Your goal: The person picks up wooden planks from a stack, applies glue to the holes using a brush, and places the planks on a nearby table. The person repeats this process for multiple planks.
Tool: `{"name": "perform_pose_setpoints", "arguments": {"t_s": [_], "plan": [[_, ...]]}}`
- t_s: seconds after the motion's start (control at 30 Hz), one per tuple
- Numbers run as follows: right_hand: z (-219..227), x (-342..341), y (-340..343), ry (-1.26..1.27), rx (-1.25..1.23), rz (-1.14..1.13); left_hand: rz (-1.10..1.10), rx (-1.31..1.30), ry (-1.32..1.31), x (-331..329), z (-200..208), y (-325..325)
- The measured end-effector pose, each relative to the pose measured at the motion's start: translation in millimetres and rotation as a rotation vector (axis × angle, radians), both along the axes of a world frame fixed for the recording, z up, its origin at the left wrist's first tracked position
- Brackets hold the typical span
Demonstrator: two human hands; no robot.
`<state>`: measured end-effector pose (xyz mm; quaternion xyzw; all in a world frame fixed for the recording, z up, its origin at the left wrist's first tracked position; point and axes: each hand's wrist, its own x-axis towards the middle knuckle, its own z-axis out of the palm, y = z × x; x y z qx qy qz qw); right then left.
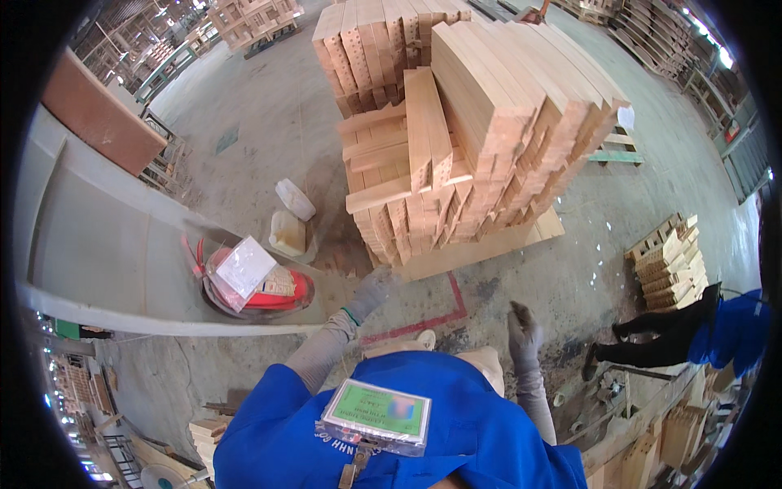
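My left hand (pixel 376 291), in a grey glove, reaches forward by the near lower corner of a big stack of wooden boards (pixel 432 213). Its fingers are stretched out and slightly blurred, with nothing seen in them; whether they touch the stack I cannot tell. My right hand (pixel 525 332), gloved in grey with darker fingertips, hangs apart from the stack to the right. Its fingers are loosely bent and apart, and no object shows in it. One loose board (pixel 427 130) lies on a lower part of the stack, beside a taller row of boards (pixel 509 73).
A red fire extinguisher (pixel 285 295) with papers over it lies at left beside a grey panel (pixel 90 220). Two whitish plastic containers (pixel 288 233) stand on the floor. Right, a person in blue (pixel 729 330) is near a smaller wood stack (pixel 672 265). A red line (pixel 415 326) marks the floor.
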<state>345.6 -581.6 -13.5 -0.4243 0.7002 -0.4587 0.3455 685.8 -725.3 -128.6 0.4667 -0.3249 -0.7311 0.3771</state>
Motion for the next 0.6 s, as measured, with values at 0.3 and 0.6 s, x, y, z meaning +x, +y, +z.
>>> {"name": "perform_pose_setpoints", "arguments": {"t_s": [0.3, 0.6], "plan": [[-29, 18, -241, -0.580, -0.027, 0.183, 0.141, -0.409, -0.282, -53, 30, -165], [-106, 37, -418, -0.389, -0.116, 0.175, 0.226, -0.121, 0.147, -105, 22, -284]]}}
